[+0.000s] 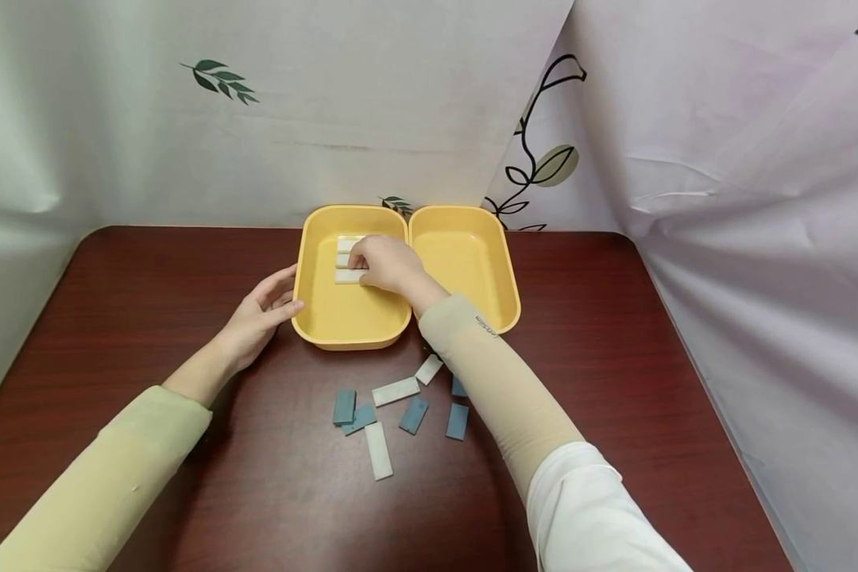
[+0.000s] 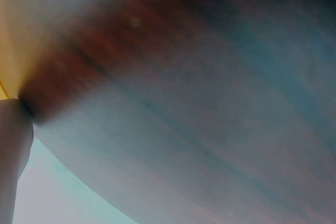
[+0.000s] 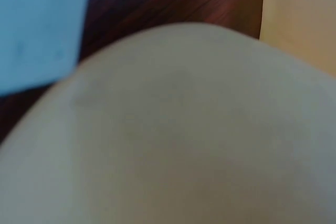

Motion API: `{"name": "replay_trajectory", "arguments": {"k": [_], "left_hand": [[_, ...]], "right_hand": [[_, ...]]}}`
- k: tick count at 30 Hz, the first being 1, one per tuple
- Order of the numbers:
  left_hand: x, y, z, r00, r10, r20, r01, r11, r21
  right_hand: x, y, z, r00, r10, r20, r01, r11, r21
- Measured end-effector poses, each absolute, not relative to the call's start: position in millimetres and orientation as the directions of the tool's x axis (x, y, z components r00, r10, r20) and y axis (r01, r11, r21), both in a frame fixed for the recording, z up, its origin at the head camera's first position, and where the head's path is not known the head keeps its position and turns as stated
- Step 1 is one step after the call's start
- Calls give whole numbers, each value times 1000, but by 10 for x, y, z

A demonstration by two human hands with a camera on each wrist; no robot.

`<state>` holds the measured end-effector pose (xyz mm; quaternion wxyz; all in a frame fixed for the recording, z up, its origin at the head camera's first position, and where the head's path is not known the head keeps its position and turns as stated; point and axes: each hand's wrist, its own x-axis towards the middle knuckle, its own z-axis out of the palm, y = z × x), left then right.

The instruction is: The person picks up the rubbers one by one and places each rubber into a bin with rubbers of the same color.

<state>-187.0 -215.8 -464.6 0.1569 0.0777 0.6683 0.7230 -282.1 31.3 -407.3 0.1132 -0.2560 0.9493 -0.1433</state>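
My right hand (image 1: 389, 264) reaches into the left yellow tray (image 1: 350, 318), its fingers curled down. Finger and thumb pinch the right end of a white rectangular tile (image 1: 346, 276) lying on the tray floor. Behind it are two more white tiles, partly hidden by the hand; together they form a column of parallel rows. My left hand (image 1: 260, 318) rests against that tray's outer left wall, thumb near the rim and fingers loosely bent. In the left wrist view, a fingertip (image 2: 13, 129) shows beside the yellow wall (image 2: 6, 72); the rest is blurred.
A second yellow tray (image 1: 465, 254) adjoins on the right, partly behind my right forearm. Loose white tiles (image 1: 396, 392) and several blue-grey tiles (image 1: 414, 415) lie in front on the dark red table (image 1: 272, 477). The right wrist view holds mostly sleeve (image 3: 184, 129) and a blue tile (image 3: 39, 24).
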Motion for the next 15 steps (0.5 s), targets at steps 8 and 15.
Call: {"name": "replay_trajectory", "arguments": {"k": [8, 15], "left_hand": [[-1878, -2139, -4655, -938, 333, -91, -123, -76, 989], [-1887, -2164, -4641, -940, 329, -92, -129, -93, 987]], "right_hand": [[-2799, 345, -4068, -839, -537, -88, -465, 791, -397], [-2764, 377, -3980, -834, -552, -1, -466, 704, -535]]}}
